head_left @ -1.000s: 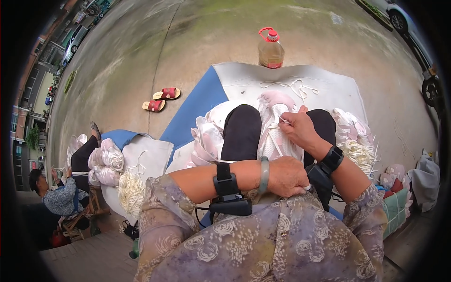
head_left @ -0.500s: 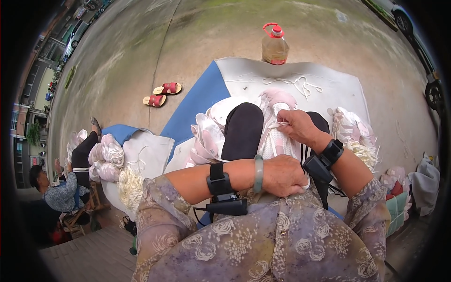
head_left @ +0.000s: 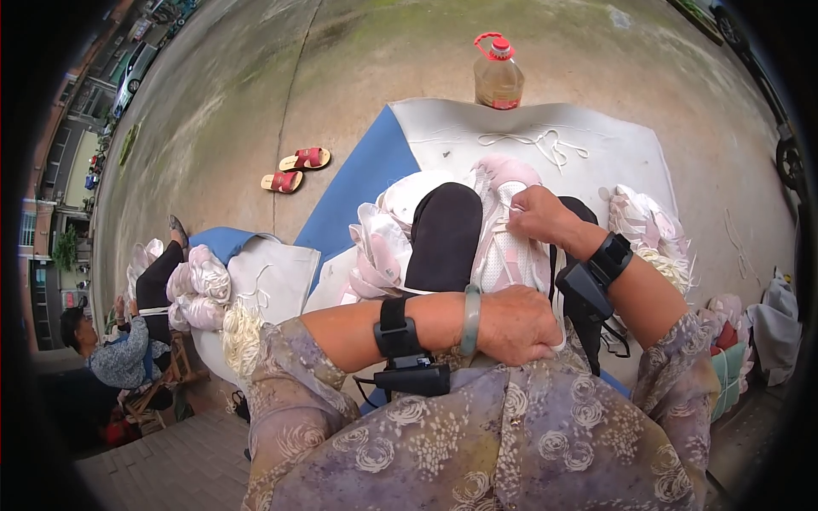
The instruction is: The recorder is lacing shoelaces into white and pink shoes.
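Note:
A pink-and-white shoe upper with a mesh front lies lengthways between my dark-clad knees, its scalloped pink end away from me. My right hand is bent over its upper part, thumb and fingers pinched on a white shoelace at the lacing. At the near end, my left hand is closed around the shoe upper's edge. A bit of white shows beside its fingers; the fingertips are mostly hidden. A pale bangle and a strapped black device are on my left forearm; another device sits on the right wrist.
Pink-and-white shoe uppers are piled left and right of my knees. Bundled cream laces hang at left. A loose lace lies on the white-and-blue sheet. Beyond stand a bottle and red slippers. Another person sits at far left.
My right hand has shifted slightly right and down along the lacing, still pinching. My left hand stays at the near end. The whole view has moved a little.

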`<state>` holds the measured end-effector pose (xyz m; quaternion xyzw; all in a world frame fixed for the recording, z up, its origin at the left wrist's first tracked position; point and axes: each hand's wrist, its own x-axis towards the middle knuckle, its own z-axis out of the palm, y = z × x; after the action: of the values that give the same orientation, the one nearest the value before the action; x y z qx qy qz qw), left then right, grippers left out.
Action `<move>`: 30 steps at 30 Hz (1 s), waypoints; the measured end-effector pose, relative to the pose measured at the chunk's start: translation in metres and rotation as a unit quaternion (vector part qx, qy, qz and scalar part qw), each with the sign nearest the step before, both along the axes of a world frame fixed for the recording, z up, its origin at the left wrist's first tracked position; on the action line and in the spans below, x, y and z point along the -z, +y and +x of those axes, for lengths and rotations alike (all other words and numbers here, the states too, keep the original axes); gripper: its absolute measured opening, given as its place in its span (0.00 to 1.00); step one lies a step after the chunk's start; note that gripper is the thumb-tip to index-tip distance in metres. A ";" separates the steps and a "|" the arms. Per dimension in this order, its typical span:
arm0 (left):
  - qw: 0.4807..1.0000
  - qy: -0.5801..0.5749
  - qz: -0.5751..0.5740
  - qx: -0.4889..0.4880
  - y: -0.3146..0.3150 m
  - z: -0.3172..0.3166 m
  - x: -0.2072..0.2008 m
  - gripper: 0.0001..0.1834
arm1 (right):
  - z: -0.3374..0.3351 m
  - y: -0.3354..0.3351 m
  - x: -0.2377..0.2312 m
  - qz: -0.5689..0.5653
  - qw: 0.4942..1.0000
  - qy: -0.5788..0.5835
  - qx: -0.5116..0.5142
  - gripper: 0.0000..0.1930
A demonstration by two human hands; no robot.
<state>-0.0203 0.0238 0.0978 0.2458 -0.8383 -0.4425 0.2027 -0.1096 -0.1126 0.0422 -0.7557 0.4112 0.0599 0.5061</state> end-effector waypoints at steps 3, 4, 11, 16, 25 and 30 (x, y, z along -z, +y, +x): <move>1.000 0.013 0.012 0.000 0.000 0.000 -0.004 0.10 | 0.003 0.006 0.005 -0.125 0.992 -0.022 0.002 0.07; 1.000 0.012 0.011 -0.001 -0.001 0.000 -0.007 0.10 | 0.003 0.007 0.005 -0.164 0.986 -0.035 0.016 0.06; 0.993 0.094 0.072 0.009 -0.009 -0.003 -0.022 0.10 | -0.028 0.001 -0.004 0.177 0.961 -0.172 0.123 0.05; 0.996 0.066 0.060 0.024 -0.006 -0.008 -0.018 0.09 | -0.057 0.020 -0.008 0.141 0.961 -0.184 0.151 0.05; 0.997 0.049 0.035 0.053 -0.010 -0.014 -0.024 0.08 | -0.026 0.044 -0.027 0.121 0.972 -0.194 0.047 0.13; 0.997 0.031 0.044 0.049 0.000 -0.002 -0.024 0.07 | -0.021 0.043 -0.029 0.276 0.940 -0.164 0.113 0.12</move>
<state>-0.0222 0.0234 0.1222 0.1992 -0.8225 -0.4954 0.1961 -0.1308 -0.0698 0.0711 -0.5342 0.3720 -0.0109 0.7590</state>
